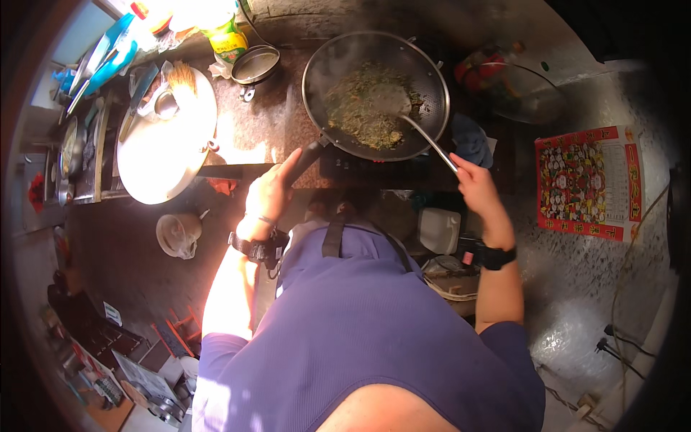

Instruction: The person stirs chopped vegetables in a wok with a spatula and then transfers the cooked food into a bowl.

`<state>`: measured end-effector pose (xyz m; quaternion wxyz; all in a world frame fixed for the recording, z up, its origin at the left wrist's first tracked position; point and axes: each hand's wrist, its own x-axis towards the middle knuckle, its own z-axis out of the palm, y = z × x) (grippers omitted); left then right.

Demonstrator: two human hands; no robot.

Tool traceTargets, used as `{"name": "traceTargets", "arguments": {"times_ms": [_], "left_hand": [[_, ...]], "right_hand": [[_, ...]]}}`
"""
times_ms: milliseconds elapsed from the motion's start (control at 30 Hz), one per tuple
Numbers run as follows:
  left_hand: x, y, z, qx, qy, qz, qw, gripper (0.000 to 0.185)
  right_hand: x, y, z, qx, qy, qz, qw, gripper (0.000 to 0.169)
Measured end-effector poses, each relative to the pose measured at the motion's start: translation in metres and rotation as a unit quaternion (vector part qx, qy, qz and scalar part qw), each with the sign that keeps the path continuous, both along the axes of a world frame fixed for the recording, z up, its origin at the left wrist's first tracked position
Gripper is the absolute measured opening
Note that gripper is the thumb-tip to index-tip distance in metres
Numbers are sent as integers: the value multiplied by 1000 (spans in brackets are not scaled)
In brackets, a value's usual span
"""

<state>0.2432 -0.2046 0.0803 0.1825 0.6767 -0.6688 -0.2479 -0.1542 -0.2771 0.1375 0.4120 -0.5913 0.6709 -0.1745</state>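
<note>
A large dark wok (pixel 318 81) stands on a black cooktop (pixel 345 170) in front of me, with chopped greenish-brown food (pixel 361 116) inside and faint steam over it. My left hand (pixel 270 194) is closed around the wok's black handle (pixel 306 162). In my right hand (pixel 476 186) is the metal shaft of a spatula (pixel 426 137); its broad blade rests on or in the food. The fingers of both hands are wrapped around what they hold. Dark straps with small devices sit on both wrists.
Left of the wok are a small pan (pixel 256 65), a yellow-green package (pixel 228 43) and a round white board (pixel 156 156) bearing a brush (pixel 182 81) and a ladle (pixel 166 105). A blue cloth (pixel 472 140) and a bottle with red (pixel 478 70) are at the right.
</note>
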Motion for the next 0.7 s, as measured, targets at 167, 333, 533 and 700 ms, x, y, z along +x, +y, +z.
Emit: {"name": "traceTargets", "arguments": {"times_ms": [167, 333, 533, 700], "left_hand": [[-1, 0, 2, 6, -5, 0, 1000, 78], [0, 1, 2, 22, -3, 5, 1000, 81], [-1, -2, 4, 4, 7, -7, 1000, 83], [1, 1, 0, -1, 2, -1, 1000, 81]], "right_hand": [[42, 26, -41, -45, 46, 33, 997, 33], [46, 19, -9, 63, -63, 23, 996, 33], [67, -21, -57, -68, -52, -63, 994, 33], [79, -14, -24, 27, 2, 32, 999, 32]]}}
